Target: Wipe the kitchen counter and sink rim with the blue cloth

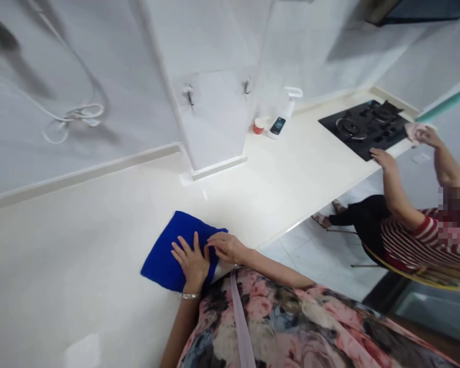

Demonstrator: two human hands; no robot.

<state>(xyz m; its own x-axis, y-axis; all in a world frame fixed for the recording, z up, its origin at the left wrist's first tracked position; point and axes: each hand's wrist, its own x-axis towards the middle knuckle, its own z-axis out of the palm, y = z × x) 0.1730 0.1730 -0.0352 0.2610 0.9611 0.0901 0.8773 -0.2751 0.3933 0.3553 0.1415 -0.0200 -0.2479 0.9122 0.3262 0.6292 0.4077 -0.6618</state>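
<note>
The blue cloth (164, 256) lies on the counter (80, 245), near its front edge. The left hand (193, 265) rests on it with fingers spread; the right hand (230, 249) bends its fingers (whether pinching, I cannot tell) at the cloth's right side.

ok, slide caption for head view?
Left hand spread on blue cloth, right hand at its edge; co-worker with pink cloth by hob.

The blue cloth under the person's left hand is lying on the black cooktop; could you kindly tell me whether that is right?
Not quite: the blue cloth under the person's left hand is lying on the white countertop, as the head view shows, not on the black cooktop, which is farther off to the right.
</note>
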